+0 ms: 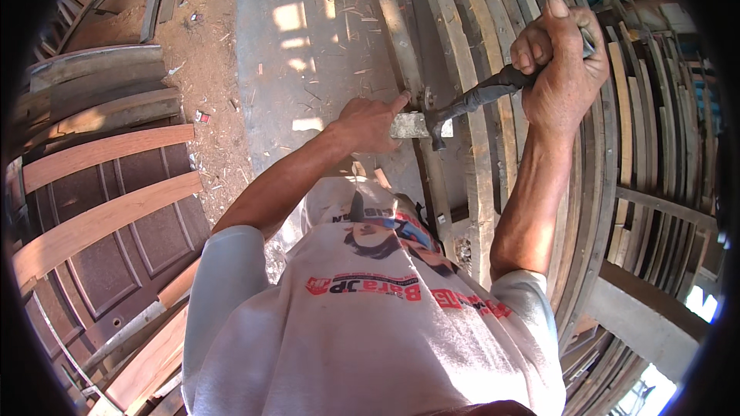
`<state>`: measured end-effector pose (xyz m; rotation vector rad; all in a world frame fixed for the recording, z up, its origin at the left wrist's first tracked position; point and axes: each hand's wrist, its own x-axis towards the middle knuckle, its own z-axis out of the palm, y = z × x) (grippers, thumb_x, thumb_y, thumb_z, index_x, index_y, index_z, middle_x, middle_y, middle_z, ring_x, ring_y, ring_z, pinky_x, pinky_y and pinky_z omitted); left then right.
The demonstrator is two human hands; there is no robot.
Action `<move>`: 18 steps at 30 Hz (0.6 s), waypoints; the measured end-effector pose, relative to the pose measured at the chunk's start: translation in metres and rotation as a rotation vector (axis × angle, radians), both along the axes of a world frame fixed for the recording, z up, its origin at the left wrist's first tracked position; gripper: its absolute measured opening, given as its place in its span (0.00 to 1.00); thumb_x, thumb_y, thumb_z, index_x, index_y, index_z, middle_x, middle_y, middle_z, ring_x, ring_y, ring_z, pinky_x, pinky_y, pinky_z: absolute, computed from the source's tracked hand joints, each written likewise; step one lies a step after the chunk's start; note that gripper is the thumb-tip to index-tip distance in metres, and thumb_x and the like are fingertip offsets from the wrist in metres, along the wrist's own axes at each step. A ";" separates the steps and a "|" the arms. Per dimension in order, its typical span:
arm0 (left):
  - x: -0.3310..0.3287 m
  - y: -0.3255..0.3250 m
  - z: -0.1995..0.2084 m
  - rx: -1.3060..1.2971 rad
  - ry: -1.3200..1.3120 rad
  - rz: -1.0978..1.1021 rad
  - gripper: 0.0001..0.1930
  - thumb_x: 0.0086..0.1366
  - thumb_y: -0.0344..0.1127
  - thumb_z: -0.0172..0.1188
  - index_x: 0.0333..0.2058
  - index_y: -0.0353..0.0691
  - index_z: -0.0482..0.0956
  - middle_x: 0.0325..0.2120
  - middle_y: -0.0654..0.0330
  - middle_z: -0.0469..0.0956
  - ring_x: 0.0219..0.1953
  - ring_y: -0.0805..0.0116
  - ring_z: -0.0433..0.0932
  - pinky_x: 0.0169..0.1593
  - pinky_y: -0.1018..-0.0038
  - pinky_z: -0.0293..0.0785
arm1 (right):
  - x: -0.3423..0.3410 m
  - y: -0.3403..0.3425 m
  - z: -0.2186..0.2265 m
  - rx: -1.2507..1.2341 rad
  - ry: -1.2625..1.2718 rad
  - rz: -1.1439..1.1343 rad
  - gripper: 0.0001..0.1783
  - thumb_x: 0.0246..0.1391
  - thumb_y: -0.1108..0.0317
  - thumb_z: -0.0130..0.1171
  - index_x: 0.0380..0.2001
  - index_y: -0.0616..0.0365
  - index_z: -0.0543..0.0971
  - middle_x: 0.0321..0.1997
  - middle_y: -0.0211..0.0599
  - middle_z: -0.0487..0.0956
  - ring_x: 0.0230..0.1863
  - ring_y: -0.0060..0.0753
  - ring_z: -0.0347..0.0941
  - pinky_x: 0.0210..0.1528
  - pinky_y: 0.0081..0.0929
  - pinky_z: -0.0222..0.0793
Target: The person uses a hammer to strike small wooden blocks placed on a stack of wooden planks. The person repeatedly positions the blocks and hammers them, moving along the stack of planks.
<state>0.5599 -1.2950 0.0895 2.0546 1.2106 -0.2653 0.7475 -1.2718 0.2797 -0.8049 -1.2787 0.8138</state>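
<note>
My right hand point(559, 69) is wrapped round the dark handle of a claw hammer point(482, 94), raised at the upper right. The hammer's head points left and down, in line with a short pale wood block point(407, 125); I cannot tell whether it touches the block. Gripping the block's left end is my left hand point(368, 122), its fingers partly hidden and one fingertip showing along the far side. The block lies across a long timber beam point(401, 38) that runs away from me.
Several long timbers point(462, 54) lie side by side to the right, with more boards point(651, 123) stacked beyond. On the left are a brown panelled door point(100, 277) and curved reddish planks point(108, 154). A grey sheet point(266, 54) covers part of the sandy floor, scattered with wood chips.
</note>
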 end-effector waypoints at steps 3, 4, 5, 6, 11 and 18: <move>0.004 -0.018 -0.020 0.064 -0.028 0.105 0.45 0.59 0.56 0.69 0.68 0.37 0.64 0.42 0.38 0.85 0.50 0.37 0.84 0.58 0.51 0.76 | -0.030 0.032 0.023 -0.247 -0.103 0.002 0.16 0.67 0.62 0.63 0.24 0.53 0.73 0.16 0.27 0.71 0.14 0.19 0.64 0.18 0.22 0.59; 0.008 -0.019 -0.014 0.040 -0.017 0.101 0.43 0.60 0.55 0.68 0.66 0.36 0.65 0.43 0.37 0.84 0.50 0.37 0.83 0.59 0.51 0.76 | -0.019 0.022 0.017 -0.209 -0.072 -0.040 0.17 0.67 0.62 0.64 0.24 0.52 0.73 0.16 0.27 0.70 0.15 0.19 0.64 0.18 0.22 0.59; -0.001 -0.021 -0.007 0.006 0.002 0.153 0.41 0.60 0.54 0.68 0.64 0.34 0.66 0.44 0.36 0.84 0.51 0.37 0.83 0.59 0.51 0.76 | -0.018 0.013 0.002 -0.180 -0.041 -0.025 0.17 0.66 0.62 0.65 0.25 0.52 0.72 0.16 0.27 0.69 0.16 0.18 0.63 0.19 0.22 0.59; -0.008 -0.027 -0.006 -0.029 0.021 0.211 0.39 0.61 0.54 0.67 0.63 0.33 0.67 0.45 0.35 0.83 0.52 0.38 0.83 0.59 0.51 0.75 | -0.016 0.000 -0.016 -0.153 -0.009 -0.006 0.17 0.66 0.62 0.66 0.25 0.52 0.72 0.15 0.27 0.68 0.16 0.17 0.63 0.19 0.22 0.59; 0.014 -0.038 0.002 0.051 -0.048 0.089 0.37 0.63 0.49 0.67 0.61 0.27 0.68 0.46 0.33 0.82 0.52 0.37 0.83 0.59 0.52 0.76 | 0.010 -0.050 -0.009 0.068 -0.029 -0.040 0.20 0.64 0.60 0.69 0.24 0.56 0.73 0.13 0.28 0.69 0.15 0.17 0.65 0.17 0.22 0.62; 0.015 -0.031 0.013 0.024 -0.042 0.212 0.36 0.63 0.50 0.68 0.60 0.27 0.69 0.47 0.35 0.82 0.53 0.39 0.82 0.58 0.52 0.77 | 0.008 -0.060 -0.023 0.190 0.057 -0.076 0.18 0.64 0.61 0.68 0.27 0.57 0.72 0.14 0.30 0.71 0.13 0.18 0.64 0.16 0.21 0.60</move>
